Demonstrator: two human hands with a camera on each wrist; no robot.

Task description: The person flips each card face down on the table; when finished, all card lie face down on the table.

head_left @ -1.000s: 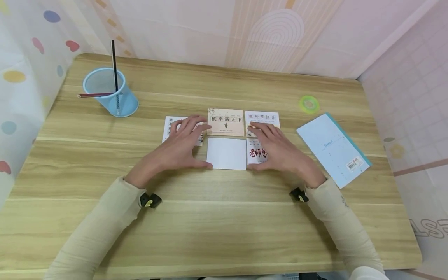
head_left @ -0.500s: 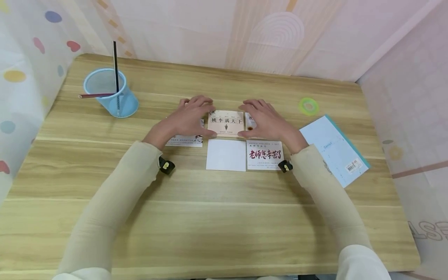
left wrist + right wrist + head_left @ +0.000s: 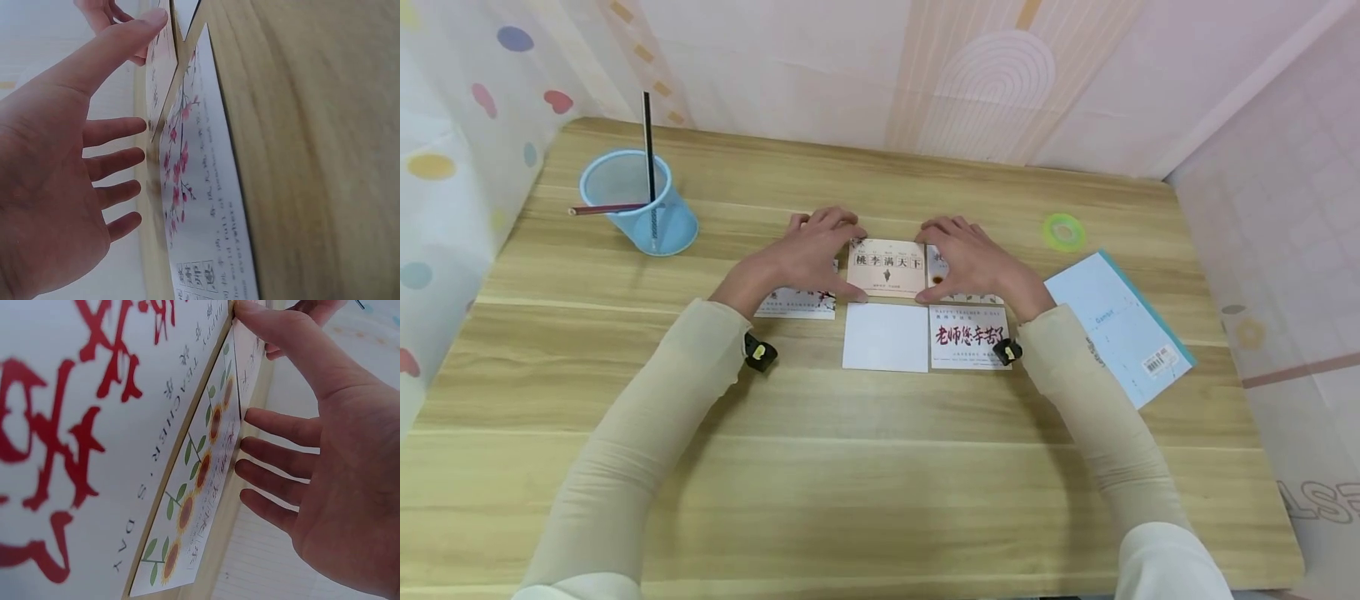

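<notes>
On the light wooden table (image 3: pixel 880 467), the left hand (image 3: pixel 808 250) and right hand (image 3: pixel 973 262), fingers loose, touch the pale pink paper card (image 3: pixel 887 267), which could bump the plain white card (image 3: pixel 886 336).

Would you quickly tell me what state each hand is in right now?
Left hand: open, fingers straight, thumb tip at the middle card.
Right hand: open, fingers straight over the sunflower card, thumb tip at the middle card.
</notes>
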